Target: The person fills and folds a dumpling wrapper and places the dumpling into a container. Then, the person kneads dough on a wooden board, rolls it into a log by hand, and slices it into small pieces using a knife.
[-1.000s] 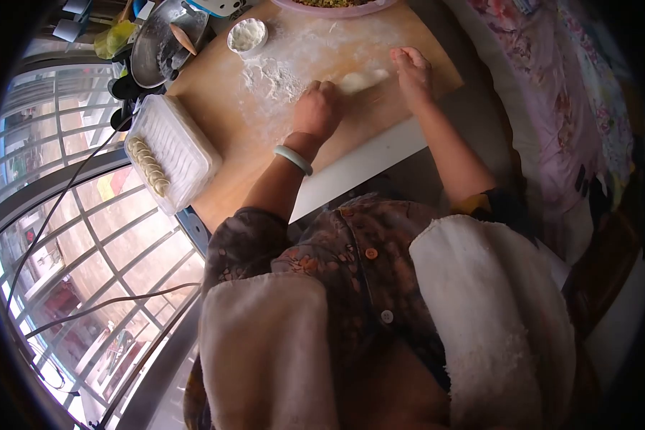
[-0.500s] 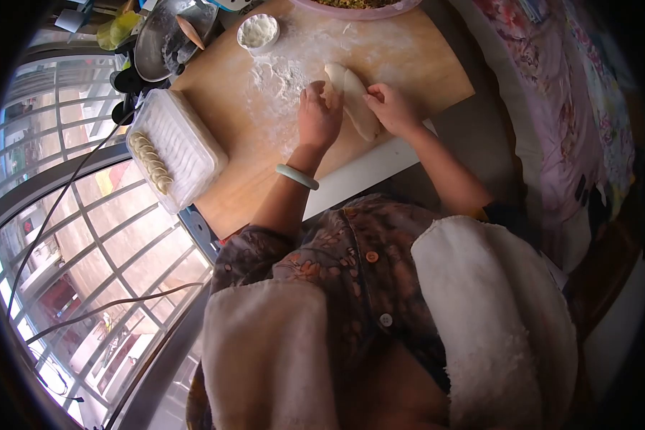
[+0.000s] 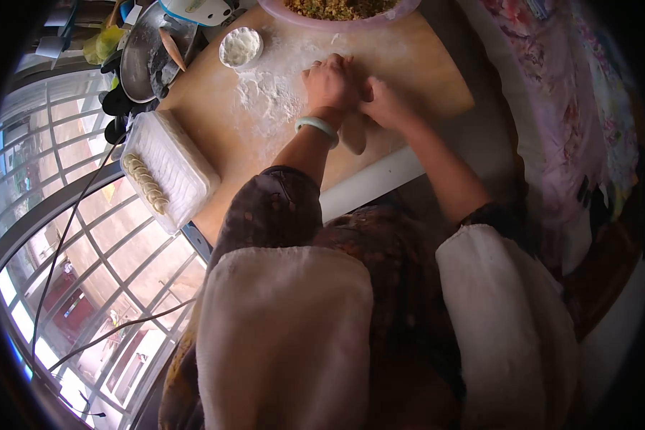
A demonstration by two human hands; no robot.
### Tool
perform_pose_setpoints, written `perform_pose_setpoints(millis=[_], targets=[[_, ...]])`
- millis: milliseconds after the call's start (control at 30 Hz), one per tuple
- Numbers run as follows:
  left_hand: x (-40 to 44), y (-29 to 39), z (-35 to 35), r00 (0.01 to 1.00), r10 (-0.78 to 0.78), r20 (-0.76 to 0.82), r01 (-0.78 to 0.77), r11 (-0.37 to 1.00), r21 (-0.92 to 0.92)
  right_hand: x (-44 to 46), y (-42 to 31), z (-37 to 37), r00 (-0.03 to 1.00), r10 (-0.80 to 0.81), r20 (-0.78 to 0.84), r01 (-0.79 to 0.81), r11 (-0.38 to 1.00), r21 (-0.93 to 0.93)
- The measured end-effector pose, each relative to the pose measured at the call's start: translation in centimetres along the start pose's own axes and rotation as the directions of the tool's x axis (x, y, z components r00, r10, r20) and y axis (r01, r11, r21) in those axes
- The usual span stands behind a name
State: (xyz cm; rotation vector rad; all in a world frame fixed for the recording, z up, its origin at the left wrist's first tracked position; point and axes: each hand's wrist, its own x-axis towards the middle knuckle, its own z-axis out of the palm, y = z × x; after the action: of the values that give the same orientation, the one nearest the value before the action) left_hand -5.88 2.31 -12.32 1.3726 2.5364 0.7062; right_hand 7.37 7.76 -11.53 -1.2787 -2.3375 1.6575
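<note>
Dough [image 3: 353, 137] is apparently undergoing kneading, left hand [image 3: 330, 84] and right hand [image 3: 387, 104] partly hiding it — grips unclear — next move likely needing even pressure.

The dough [image 3: 352, 137] has a smooth, matt surface. The board [image 3: 426, 89] looks like wood, also matt, and the flour [image 3: 269, 97] upon it is dry and powdery. The tray [image 3: 175, 159] is of clear plastic, a little glossy; the basin [image 3: 315, 24] seems smooth plastic. The bowl [image 3: 140, 57] is shiny metal. The bangle [image 3: 314, 125] is smooth and polished. The towel [image 3: 287, 322] is soft, matt cloth.
</note>
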Motion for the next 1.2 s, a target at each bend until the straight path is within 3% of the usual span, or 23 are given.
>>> perform_pose_setpoints(millis=[200, 300, 400, 467, 500, 600, 667, 733, 767, 867, 900, 967, 1033, 1200], targets=[[2.2, 0.1, -0.1, 0.996, -0.013, 0.093, 0.006, 0.997, 0.075, 1.8, -1.7, 0.0, 0.985, 0.149, 0.092, -0.164, 0.967, 0.194], [2.3, 1.1, -1.3, 0.987, -0.097, 0.129, 0.091, 0.994, 0.058, 2.9, 0.3, 0.8, 0.999, 0.022, 0.044, -0.022, 1.0, 0.007], [2.0, 1.3, -2.4, 0.985, -0.122, 0.123, 0.127, 0.991, -0.037, 1.9, 2.8, 2.6, 0.907, -0.373, -0.195, 0.355, 0.927, -0.117], [2.2, 1.4, -5.5, 0.991, -0.11, 0.082, 0.123, 0.978, -0.168, -3.6, 0.0, 1.5, 0.942, -0.296, -0.157, 0.285, 0.954, -0.09], [2.4, 0.5, -5.7, 0.984, -0.105, 0.143, 0.133, 0.969, -0.209, -5.0, -1.2, 0.6, 0.951, -0.273, -0.146, 0.263, 0.961, -0.088], [0.4, -1.0, -4.6, 0.941, 0.261, 0.217, -0.293, 0.948, 0.128, -5.4, 0.9, 2.8, 0.902, -0.349, -0.253, 0.347, 0.936, -0.053], [-1.6, -0.5, -4.6, 0.892, 0.332, 0.307, -0.409, 0.883, 0.232, -5.0, 1.4, 2.7, 0.903, -0.368, -0.223, 0.374, 0.927, -0.015], [-4.1, 0.3, -4.5, 0.896, 0.285, 0.339, -0.369, 0.904, 0.216, -5.1, 1.1, 1.2, 0.899, -0.422, -0.121, 0.429, 0.902, 0.045], [-5.5, 0.7, -4.4, 0.94, 0.222, 0.258, -0.271, 0.948, 0.17, -4.8, 2.0, 0.8, 0.936, -0.35, -0.049, 0.353, 0.924, 0.147], [-7.4, 1.6, -3.4, 0.989, 0.018, 0.145, -0.037, 0.992, 0.124, -5.1, 1.2, -1.1, 0.937, -0.318, 0.147, 0.297, 0.944, 0.146], [-7.7, 2.1, -3.1, 0.99, -0.052, 0.132, 0.036, 0.991, 0.127, -5.0, 0.4, -1.5, 0.941, -0.303, 0.154, 0.298, 0.953, 0.054], [-7.8, 3.3, -3.5, 0.973, -0.187, 0.138, 0.168, 0.976, 0.137, -4.1, 0.1, -1.5, 0.948, -0.281, 0.148, 0.275, 0.96, 0.058], [-6.8, 3.6, -4.3, 0.945, -0.228, 0.235, 0.195, 0.969, 0.153, -2.9, -0.1, -0.9, 0.956, -0.261, 0.136, 0.259, 0.965, 0.034], [-4.4, 3.3, -4.0, 0.949, -0.124, 0.291, 0.091, 0.988, 0.122, -0.3, 0.1, -1.3, 0.976, -0.198, 0.086, 0.208, 0.97, -0.126]])
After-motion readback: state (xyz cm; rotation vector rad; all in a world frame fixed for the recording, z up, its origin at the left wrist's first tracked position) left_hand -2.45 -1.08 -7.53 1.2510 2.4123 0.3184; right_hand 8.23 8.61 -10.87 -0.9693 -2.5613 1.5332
